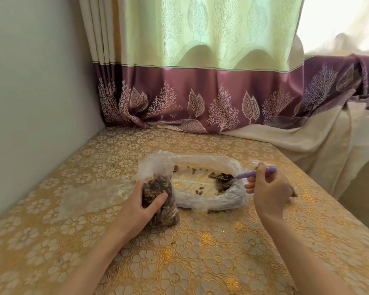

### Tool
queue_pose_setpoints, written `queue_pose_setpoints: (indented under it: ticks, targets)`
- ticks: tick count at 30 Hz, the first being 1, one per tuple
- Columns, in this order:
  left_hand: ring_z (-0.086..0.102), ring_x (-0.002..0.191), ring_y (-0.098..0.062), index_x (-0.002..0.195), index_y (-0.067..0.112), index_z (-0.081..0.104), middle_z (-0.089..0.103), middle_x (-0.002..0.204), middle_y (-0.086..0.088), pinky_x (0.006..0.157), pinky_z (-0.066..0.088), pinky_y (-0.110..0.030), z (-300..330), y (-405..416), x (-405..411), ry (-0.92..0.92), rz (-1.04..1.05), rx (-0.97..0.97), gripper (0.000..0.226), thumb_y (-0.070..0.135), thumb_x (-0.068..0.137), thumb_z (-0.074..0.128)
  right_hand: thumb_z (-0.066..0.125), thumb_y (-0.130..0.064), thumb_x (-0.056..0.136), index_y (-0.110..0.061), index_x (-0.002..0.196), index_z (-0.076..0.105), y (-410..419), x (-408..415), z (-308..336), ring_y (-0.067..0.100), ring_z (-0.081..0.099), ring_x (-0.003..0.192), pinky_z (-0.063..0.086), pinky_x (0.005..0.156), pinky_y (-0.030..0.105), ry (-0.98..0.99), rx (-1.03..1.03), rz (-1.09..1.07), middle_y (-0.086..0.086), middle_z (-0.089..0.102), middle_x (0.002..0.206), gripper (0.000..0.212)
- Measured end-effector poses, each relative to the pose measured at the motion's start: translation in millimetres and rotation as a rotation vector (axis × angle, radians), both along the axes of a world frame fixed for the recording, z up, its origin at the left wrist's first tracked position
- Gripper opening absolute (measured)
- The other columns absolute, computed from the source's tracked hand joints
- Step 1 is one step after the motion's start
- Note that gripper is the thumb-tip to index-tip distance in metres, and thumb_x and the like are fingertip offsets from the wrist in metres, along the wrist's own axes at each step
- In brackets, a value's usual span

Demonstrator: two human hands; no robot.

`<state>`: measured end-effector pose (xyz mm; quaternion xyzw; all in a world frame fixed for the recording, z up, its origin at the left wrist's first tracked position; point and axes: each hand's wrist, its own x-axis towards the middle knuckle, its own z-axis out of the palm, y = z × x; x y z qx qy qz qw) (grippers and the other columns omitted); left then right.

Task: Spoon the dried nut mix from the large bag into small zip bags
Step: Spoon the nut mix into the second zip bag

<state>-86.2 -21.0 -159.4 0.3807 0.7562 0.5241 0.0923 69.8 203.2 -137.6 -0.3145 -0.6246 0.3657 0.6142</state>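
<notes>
Gold floral tablecloth (200, 252), left hand (141, 207) gripping small zip bag (158, 201), right hand (271, 192) pinching spoon (243, 175), fingertips hidden

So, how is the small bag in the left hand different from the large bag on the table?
The small zip bag is packed with nut mix; the large bag holds only a few scattered pieces. The small zip bag stands upright in the grip of the left hand; the large bag lies flat on the table, its mouth spread wide. The right hand holds a spoon inside the large bag, not the small one. Both are clear plastic.
</notes>
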Motion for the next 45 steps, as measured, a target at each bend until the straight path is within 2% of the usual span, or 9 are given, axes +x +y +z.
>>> queue_pose_setpoints:
  ticks: [3, 6, 11, 15, 18, 23, 30, 39, 45]
  targets:
    - [0.050, 0.095, 0.014, 0.103, 0.053, 0.038, 0.052, 0.108, 0.027, 0.069, 0.040, -0.010, 0.2, 0.0, -0.1, -0.007, 0.002, -0.002, 0.041, 0.069, 0.069, 0.054, 0.049, -0.026, 0.097, -0.015, 0.074, 0.054, 1.0, -4.8, 0.6, 0.006, 0.058, 0.038, 0.048, 0.040, 0.016, 0.000, 0.002, -0.010, -0.017, 0.061, 0.050, 0.026]
    - [0.049, 0.093, 0.018, 0.102, 0.054, 0.037, 0.051, 0.108, 0.029, 0.068, 0.040, -0.009, 0.9, -0.8, 0.8, -0.018, 0.000, -0.005, 0.040, 0.069, 0.069, 0.053, 0.050, -0.026, 0.097, -0.021, 0.072, 0.049, -0.7, -7.8, -0.2, 0.003, 0.058, 0.039, 0.045, 0.041, 0.012, -0.009, 0.026, -0.018, -0.017, 0.061, 0.053, 0.025]
    - [0.048, 0.093, 0.021, 0.103, 0.055, 0.037, 0.049, 0.108, 0.030, 0.065, 0.041, -0.007, 3.1, -1.0, 2.3, -0.011, -0.005, -0.014, 0.043, 0.072, 0.067, 0.051, 0.051, -0.027, 0.096, -0.017, 0.077, 0.054, 0.5, -10.1, -12.6, -0.001, 0.060, 0.045, 0.046, 0.047, 0.009, -0.047, -0.052, 0.016, -0.010, 0.067, 0.068, 0.022]
    - [0.048, 0.091, 0.023, 0.103, 0.055, 0.037, 0.050, 0.107, 0.030, 0.064, 0.041, -0.007, 3.3, -1.5, 2.5, -0.010, -0.002, -0.018, 0.042, 0.071, 0.067, 0.051, 0.054, -0.028, 0.095, -0.022, 0.072, 0.058, 3.2, -9.8, -16.6, 0.003, 0.063, 0.049, 0.054, 0.060, 0.023, 0.027, -0.230, 0.032, -0.005, 0.067, 0.066, 0.025]
    - [0.045, 0.091, 0.027, 0.103, 0.055, 0.037, 0.049, 0.107, 0.031, 0.063, 0.042, -0.003, 3.4, -1.0, 3.3, -0.014, -0.007, -0.013, 0.042, 0.070, 0.067, 0.052, 0.054, -0.026, 0.096, -0.015, 0.078, 0.062, 5.1, -9.2, -17.5, 0.015, 0.066, 0.061, 0.057, 0.070, 0.033, 0.093, -0.383, 0.114, 0.005, 0.070, 0.074, 0.022]
    - [0.049, 0.092, 0.023, 0.107, 0.052, 0.038, 0.053, 0.109, 0.026, 0.065, 0.042, -0.005, 2.6, -1.4, 3.4, -0.031, 0.004, 0.007, 0.045, 0.064, 0.067, 0.058, 0.055, -0.024, 0.095, -0.006, 0.086, 0.065, 8.8, -8.4, -16.9, 0.009, 0.066, 0.054, 0.056, 0.057, 0.018, 0.205, -0.527, 0.198, 0.006, 0.070, 0.070, 0.022]
    - [0.055, 0.092, 0.013, 0.102, 0.053, 0.043, 0.057, 0.105, 0.023, 0.068, 0.045, -0.012, 2.3, -1.3, 3.1, -0.064, 0.015, 0.044, 0.047, 0.062, 0.062, 0.065, 0.051, -0.022, 0.097, -0.005, 0.082, 0.066, -2.5, -5.0, -1.4, 0.007, 0.065, 0.053, 0.052, 0.052, 0.015, 0.202, -0.411, 0.271, -0.004, 0.070, 0.060, 0.027]
    - [0.056, 0.099, 0.001, 0.107, 0.047, 0.046, 0.059, 0.108, 0.016, 0.076, 0.045, -0.019, 4.7, -0.9, 0.9, -0.130, 0.025, 0.080, 0.057, 0.056, 0.056, 0.072, 0.051, -0.020, 0.097, 0.000, 0.081, 0.066, -42.9, -3.2, 58.6, 0.015, 0.065, 0.057, 0.051, 0.053, 0.019, 0.281, -0.252, 0.539, 0.007, 0.070, 0.066, 0.030]
    - [0.061, 0.089, 0.005, 0.100, 0.046, 0.054, 0.066, 0.100, 0.015, 0.070, 0.048, -0.016, 7.9, -0.8, 2.1, -0.183, -0.007, 0.128, 0.053, 0.050, 0.052, 0.076, 0.048, -0.017, 0.098, 0.001, 0.082, 0.064, -63.4, -7.3, 75.1, 0.017, 0.064, 0.059, 0.052, 0.056, 0.020, 0.156, -0.160, 0.773, 0.012, 0.074, 0.077, 0.028]
